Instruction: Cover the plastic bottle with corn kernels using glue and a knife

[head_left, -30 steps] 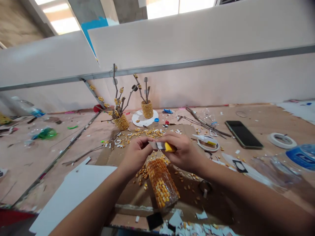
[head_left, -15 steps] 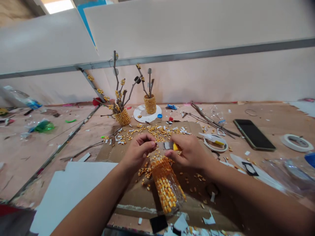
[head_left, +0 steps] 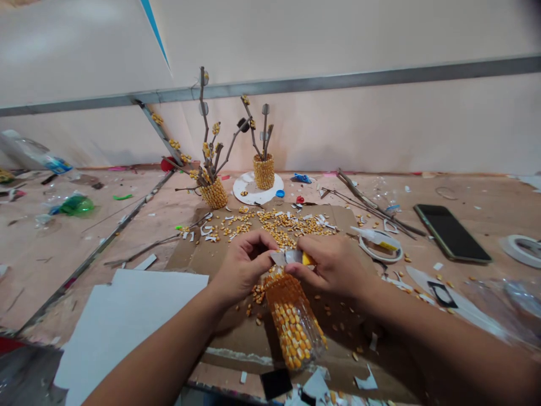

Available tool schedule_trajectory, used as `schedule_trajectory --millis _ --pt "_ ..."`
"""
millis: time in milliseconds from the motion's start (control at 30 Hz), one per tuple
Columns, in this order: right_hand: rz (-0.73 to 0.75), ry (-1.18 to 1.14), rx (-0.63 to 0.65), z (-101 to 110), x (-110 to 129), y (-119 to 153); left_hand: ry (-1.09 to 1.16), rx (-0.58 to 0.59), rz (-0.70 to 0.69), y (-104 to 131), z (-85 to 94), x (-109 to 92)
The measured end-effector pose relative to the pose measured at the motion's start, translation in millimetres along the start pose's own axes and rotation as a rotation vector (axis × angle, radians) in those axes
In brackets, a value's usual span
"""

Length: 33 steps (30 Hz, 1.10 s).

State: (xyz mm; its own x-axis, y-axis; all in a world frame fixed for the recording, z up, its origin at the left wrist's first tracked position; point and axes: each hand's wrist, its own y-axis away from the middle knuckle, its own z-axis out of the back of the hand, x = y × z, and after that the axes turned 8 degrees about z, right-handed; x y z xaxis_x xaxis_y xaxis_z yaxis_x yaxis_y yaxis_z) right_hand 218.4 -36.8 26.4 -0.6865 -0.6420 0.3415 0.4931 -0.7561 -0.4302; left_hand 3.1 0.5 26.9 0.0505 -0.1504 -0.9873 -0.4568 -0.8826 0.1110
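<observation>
My right hand is closed around a yellow-handled utility knife, its metal blade pointing left. The blade tip meets the pinched thumb and fingers of my left hand; whatever they hold is hidden. Just below both hands lies a clear plastic bottle, partly covered with rows of yellow corn kernels. Loose corn kernels are scattered over the cardboard sheet underneath and beyond the hands.
Two corn-covered pots holding twigs stand at the back, one on a white disc. To the right are a phone, a glue bottle, twigs and tape rolls. White paper lies left, a black square in front.
The knife blade has come up against my left fingertips, closing the small distance between them. The view has shifted a little, with both hands still over the bottle's neck end.
</observation>
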Motion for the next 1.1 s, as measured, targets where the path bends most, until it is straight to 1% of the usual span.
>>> schedule_trajectory --millis 167,267,367,500,567,633,667,733,767,833,867,933,1033,1100 --pt "-0.005 -0.018 0.002 -5.1 -2.2 1.1 -0.026 -0.025 -0.013 0.5 -3.1 -1.4" --pt "-0.003 -0.041 0.012 -6.9 -2.5 1.0 -0.047 -0.014 -0.023 1.3 -3.4 -0.3" --pt "0.022 -0.062 0.011 -5.2 2.3 0.6 -0.049 0.027 -0.05 2.7 -1.4 1.5" --pt "0.053 -0.059 -0.017 -3.3 5.4 1.3 -0.005 0.125 -0.099 5.3 2.1 3.9" --pt "-0.02 -0.063 -0.103 -3.7 -2.5 1.5 0.055 0.163 -0.127 5.9 3.6 6.1" --pt "-0.142 -0.078 -0.243 -3.5 -15.9 1.2 0.115 0.177 -0.144 5.5 4.8 9.0" --pt "-0.177 -0.084 -0.317 -2.7 -22.6 0.7 0.128 0.177 -0.138 4.9 5.3 10.3" --pt "-0.182 -0.117 -0.388 0.3 -31.2 -0.5 0.122 0.156 -0.1 3.0 5.7 11.8" --pt "-0.172 -0.15 -0.394 2.1 -32.0 -1.1 0.109 0.141 -0.073 1.9 5.6 11.8" --pt "-0.13 -0.247 -0.359 5.0 -26.7 -1.8 0.075 0.117 -0.022 -0.4 4.8 10.0" --pt "-0.089 -0.3 -0.33 5.8 -21.8 -1.9 0.056 0.111 0.0 -1.4 4.2 8.6" --pt "0.04 -0.382 -0.268 5.8 -12.0 -1.1 0.017 0.107 0.044 -3.3 2.8 5.6" --pt "0.212 -0.377 -0.218 2.7 -5.6 1.3 -0.015 0.11 0.111 -5.5 1.3 2.6" --pt "0.27 -0.325 -0.214 0.3 -7.3 3.2 -0.029 0.116 0.14 -6.3 0.4 1.9"
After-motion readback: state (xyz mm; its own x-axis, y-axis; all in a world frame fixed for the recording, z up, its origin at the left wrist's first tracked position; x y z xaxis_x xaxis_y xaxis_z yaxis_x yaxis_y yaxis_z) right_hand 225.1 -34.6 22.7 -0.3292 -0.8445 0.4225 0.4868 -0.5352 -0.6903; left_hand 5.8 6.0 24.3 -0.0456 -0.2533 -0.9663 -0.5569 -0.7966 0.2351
